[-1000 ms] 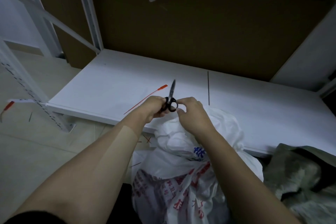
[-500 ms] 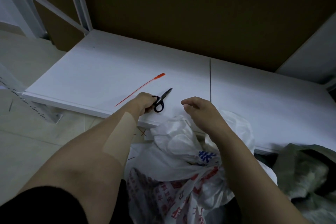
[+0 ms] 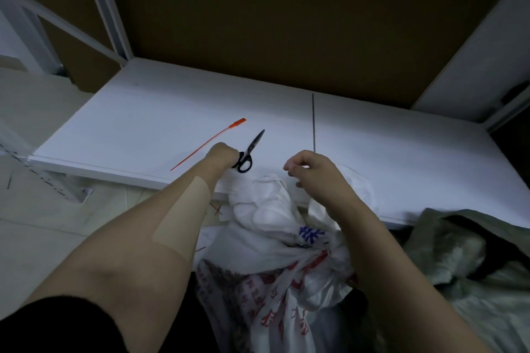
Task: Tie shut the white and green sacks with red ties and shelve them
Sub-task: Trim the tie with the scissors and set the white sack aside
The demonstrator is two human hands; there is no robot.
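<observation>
Left hand (image 3: 222, 154): fingers curled round the black handle loops of one pair of scissors (image 3: 253, 145), lying flat on the white shelf (image 3: 143, 112)
Right hand (image 3: 312, 169): loosely curled, holding nothing, above one white sack (image 3: 258, 209); red and blue print, unreadable
One red tie (image 3: 209, 141): on shelf, beside scissors
One green sack (image 3: 473, 281): far right

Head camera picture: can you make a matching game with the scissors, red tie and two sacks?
1 black-handled metal scissors
2 thin red plastic tie
3 white printed plastic sack
4 grey-green woven sack

A far right, beside the other sack
B lying untouched on the white shelf
C held by the left hand
D under the right hand

Pairs: 1-C, 2-B, 3-D, 4-A
</observation>
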